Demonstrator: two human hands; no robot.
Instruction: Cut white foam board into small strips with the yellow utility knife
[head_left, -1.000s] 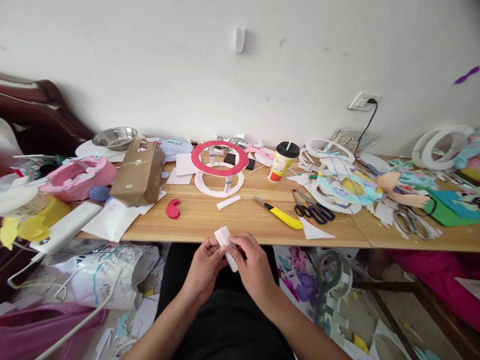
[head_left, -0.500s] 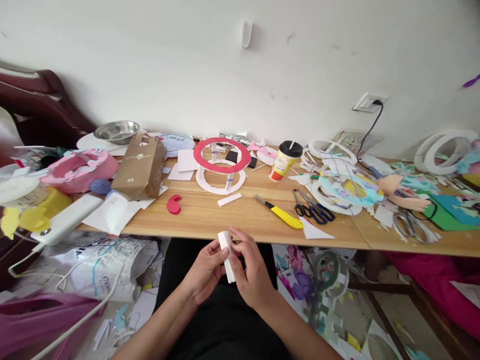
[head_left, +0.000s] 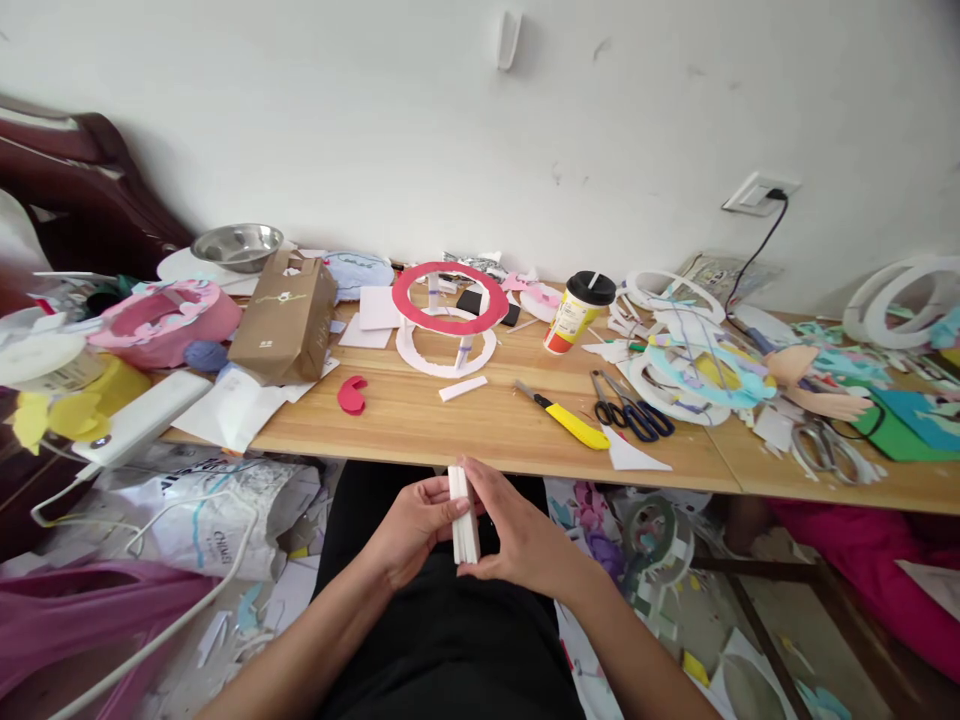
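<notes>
Wooden table [head_left: 480,430] against a white wall, littered with paper scraps; a red ring [head_left: 450,297] stands toward its back edge, a yellow knife [head_left: 574,425] nearer the front. Below the front edge, over the lap, left hand [head_left: 409,525] and right hand [head_left: 517,535] pinch a folded white strip [head_left: 463,515] upright, fingers closed on its sides. It looks light, thin and easily creased; best held by the flat faces.

matt white foam strip [head_left: 463,515], wooden table [head_left: 465,425]

no legible txt, bag print blurred
</notes>
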